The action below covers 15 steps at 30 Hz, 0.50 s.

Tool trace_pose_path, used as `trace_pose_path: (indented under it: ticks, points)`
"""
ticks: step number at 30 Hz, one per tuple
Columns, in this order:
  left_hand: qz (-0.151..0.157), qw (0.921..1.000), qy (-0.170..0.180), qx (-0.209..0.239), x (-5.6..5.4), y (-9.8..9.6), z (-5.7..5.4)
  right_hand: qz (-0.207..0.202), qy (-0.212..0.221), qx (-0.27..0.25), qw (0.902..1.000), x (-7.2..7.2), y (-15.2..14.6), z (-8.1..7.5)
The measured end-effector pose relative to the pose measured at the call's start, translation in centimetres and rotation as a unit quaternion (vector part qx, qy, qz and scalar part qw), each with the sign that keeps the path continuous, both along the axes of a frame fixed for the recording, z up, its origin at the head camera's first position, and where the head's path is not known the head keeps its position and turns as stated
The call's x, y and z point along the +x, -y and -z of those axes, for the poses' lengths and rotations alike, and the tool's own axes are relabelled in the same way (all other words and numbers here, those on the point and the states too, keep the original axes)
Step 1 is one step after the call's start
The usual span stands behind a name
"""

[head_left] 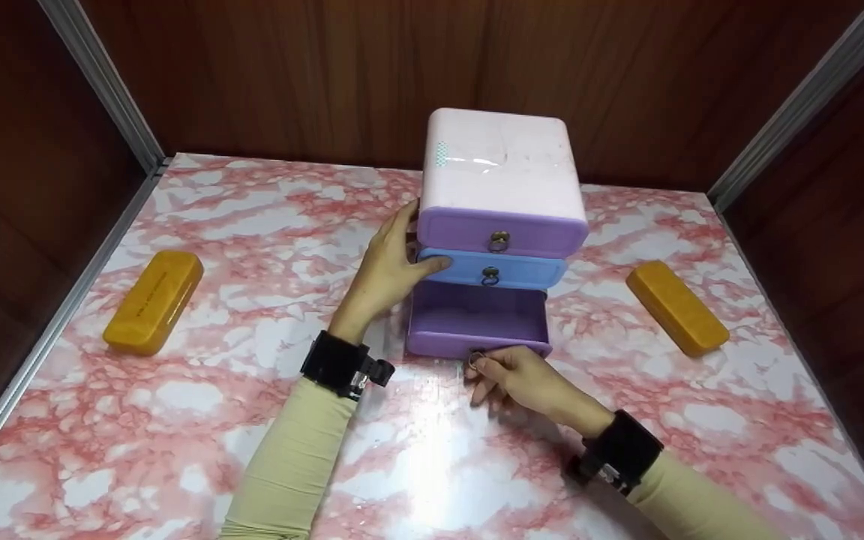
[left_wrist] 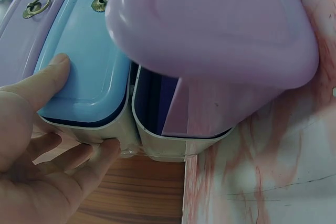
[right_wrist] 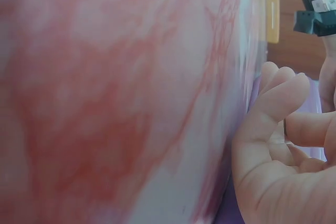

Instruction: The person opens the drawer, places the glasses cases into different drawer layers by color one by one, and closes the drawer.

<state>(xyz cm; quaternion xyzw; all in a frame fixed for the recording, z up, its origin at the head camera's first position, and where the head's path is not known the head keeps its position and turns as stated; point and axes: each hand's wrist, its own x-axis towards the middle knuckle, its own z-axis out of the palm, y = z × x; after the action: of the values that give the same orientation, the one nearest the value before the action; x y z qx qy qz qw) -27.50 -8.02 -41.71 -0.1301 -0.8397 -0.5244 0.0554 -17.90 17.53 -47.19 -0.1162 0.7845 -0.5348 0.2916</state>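
A small three-drawer cabinet [head_left: 503,165] with a pale pink top stands on the table. Its lowest purple drawer [head_left: 439,345] is pulled out and looks empty inside, while the blue middle drawer [head_left: 511,271] and the purple top drawer [head_left: 462,231] are closed. My left hand [head_left: 387,266] grips the cabinet's left side, thumb on the blue front and fingers along the side wall, as the left wrist view shows. At the lowest drawer's front, my right hand [head_left: 526,379] pinches the metal ring pull [head_left: 475,360] between thumb and index finger; its other fingers are loosely bent.
A yellow oblong case [head_left: 153,300] lies at the left of the marbled tabletop [head_left: 199,450], and a second yellow case [head_left: 677,307] at the right. Wooden panels [head_left: 312,82] with metal corner rails enclose the back and both sides.
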Motion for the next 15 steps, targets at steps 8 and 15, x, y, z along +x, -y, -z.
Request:
trace_pose_path:
  ticks: [8, 15]
  points:
    - [0.003, 1.0000, -0.002, 0.007, 0.0, 0.0, 0.0, -0.001, 0.019, 0.003, 0.9998, 0.8, -0.1, -0.3]
    - [0.006, 0.9999, 0.001, 0.009, 0.0, 0.0, 0.0, 0.001, 0.021, 0.001, 0.9998, 1.7, 0.0, -0.3]
